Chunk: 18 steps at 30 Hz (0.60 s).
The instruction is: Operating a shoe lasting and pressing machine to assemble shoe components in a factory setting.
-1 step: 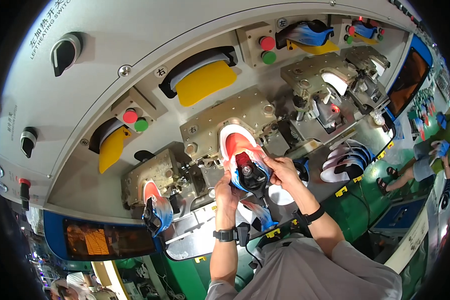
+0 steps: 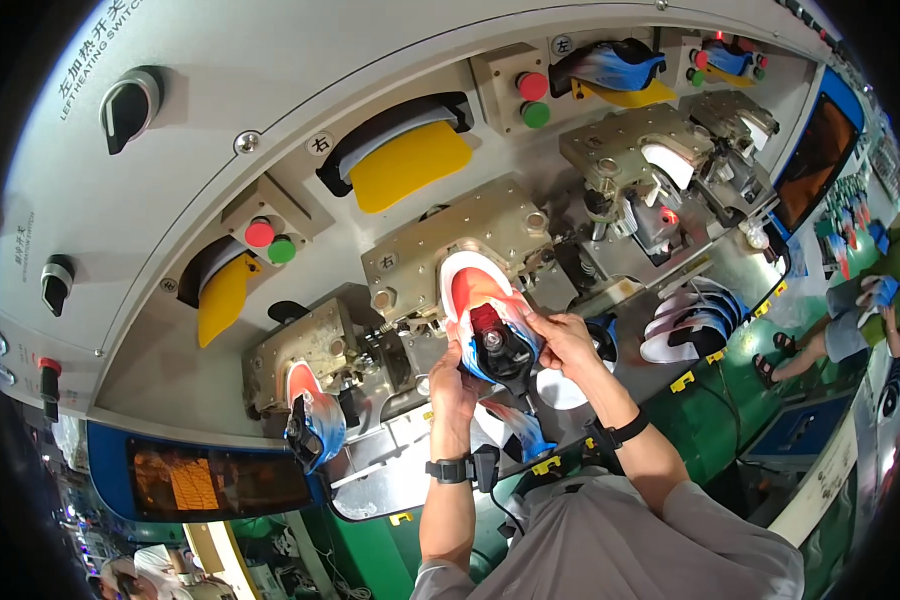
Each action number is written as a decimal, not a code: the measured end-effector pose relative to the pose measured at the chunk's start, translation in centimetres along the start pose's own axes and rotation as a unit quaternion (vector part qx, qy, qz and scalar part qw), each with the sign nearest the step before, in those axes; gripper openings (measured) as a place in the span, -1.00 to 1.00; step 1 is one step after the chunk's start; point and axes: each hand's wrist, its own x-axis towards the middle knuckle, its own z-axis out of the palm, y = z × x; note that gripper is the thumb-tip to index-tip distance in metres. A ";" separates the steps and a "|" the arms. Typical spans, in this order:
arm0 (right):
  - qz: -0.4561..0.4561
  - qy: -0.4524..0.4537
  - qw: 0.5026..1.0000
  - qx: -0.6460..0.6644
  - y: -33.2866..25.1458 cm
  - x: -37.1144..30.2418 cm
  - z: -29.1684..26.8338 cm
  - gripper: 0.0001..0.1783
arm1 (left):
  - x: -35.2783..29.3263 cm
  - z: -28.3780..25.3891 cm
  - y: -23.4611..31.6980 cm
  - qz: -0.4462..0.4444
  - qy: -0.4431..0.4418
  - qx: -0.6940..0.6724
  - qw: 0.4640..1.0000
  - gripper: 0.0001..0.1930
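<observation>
A shoe upper (image 2: 473, 292) in white, orange-red and blue sits on a metal mould of the grey machine (image 2: 450, 235) at the centre. My left hand (image 2: 453, 378) grips its blue lower side from the left. My right hand (image 2: 567, 340) pinches its blue edge from the right. Both hands close on the fabric around a dark round part (image 2: 492, 343) in the middle of the upper. Each wrist wears a dark band.
A second blue and orange upper (image 2: 315, 422) hangs on the left station. More uppers lie stacked at the right (image 2: 692, 318). Yellow pads (image 2: 408, 165), red (image 2: 259, 233) and green buttons dot the panel. Another person (image 2: 850, 320) sits far right. An orange screen (image 2: 205, 480) glows lower left.
</observation>
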 end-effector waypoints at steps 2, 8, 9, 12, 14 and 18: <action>0.002 -0.001 1.000 0.001 0.0 -0.1 0.0 -0.62 | -0.2 0.0 -0.1 0.011 -0.018 -0.016 1.000 -0.69; -0.020 -0.013 0.999 0.022 0.0 0.0 0.0 -0.63 | 0.6 -1.1 -0.1 -0.008 -0.015 0.036 0.999 -0.68; -0.017 -0.011 1.000 0.013 0.4 0.0 -0.2 -0.62 | 0.7 -1.2 -0.1 -0.006 -0.015 0.035 0.999 -0.68; -0.016 -0.015 1.000 0.009 1.2 0.5 -0.4 -0.62 | 0.0 -0.7 0.0 -0.024 -0.002 0.037 0.999 -0.69; -0.016 -0.014 1.000 0.008 1.4 0.7 -0.5 -0.63 | 0.7 -1.0 -0.1 -0.025 -0.002 0.028 0.999 -0.69; -0.022 -0.015 1.000 0.012 1.5 0.6 -0.5 -0.67 | 0.7 -1.5 -0.1 -0.021 -0.008 0.019 1.000 -0.69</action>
